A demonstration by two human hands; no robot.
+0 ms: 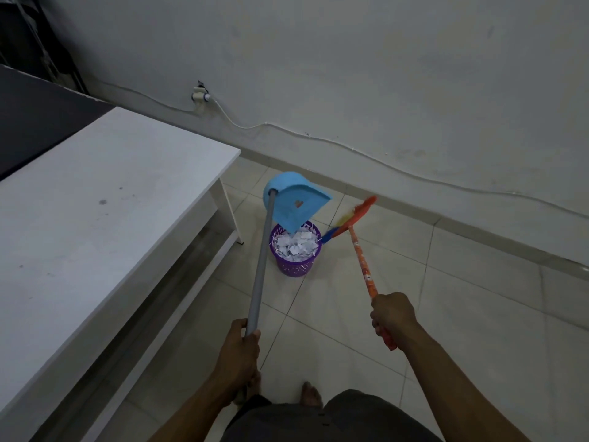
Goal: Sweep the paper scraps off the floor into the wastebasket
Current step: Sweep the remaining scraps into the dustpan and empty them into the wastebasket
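head view looks down at floor (pixel 350 314).

Smooth blue plastic dustpan (pixel 296 199) on a matt grey metal-looking pole (pixel 261 269), purple plastic lattice wastebasket (pixel 294 263) of torn white paper scraps (pixel 298 244), glossy pale floor tiles (pixel 446 298), matt white table top (pixel 95 202), scuffed painted wall (pixel 350 74)

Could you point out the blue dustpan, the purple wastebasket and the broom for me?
blue dustpan (pixel 299 212): head view, on its flat blue pan.
purple wastebasket (pixel 294 266): head view, on its lattice side wall.
broom (pixel 364 266): head view, on its orange stick.
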